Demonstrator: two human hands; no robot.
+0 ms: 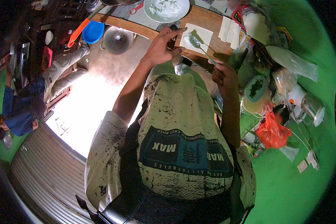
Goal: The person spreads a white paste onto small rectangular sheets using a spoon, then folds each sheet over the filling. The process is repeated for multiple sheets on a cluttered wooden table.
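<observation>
Right there, the right hand (223, 72) had its fingers closed round the handle of one spoon (204, 51), over the square sheet (204, 32) at upper centre; the spoon's long axis ran on a slant, handle end toward lower right, bowl pointing to the upper left, with white filling (190, 39) at its tip. Across from it, the left hand (161, 48) was spread, clenched on nothing, forefinger and thumb reaching to the sheet's left edge. Under all this lay a brown wooden board (203, 15), carrying at least three overlapping pale strips (228, 33) to the right. Just above left, one plate (148, 14) held more white mixture flecked with green. Farther out, one blue basin (93, 32) and one wok (118, 39) sat on the pale floor at upper left, and one bowl (255, 89) of chopped greens stood at right, above one red plastic bag (272, 130). Green surfaces filled the right side, a ribbed metal shutter (50, 160) the lower left, glare blazed beside it, and one other person (24, 106) in dark blue was at far left.
</observation>
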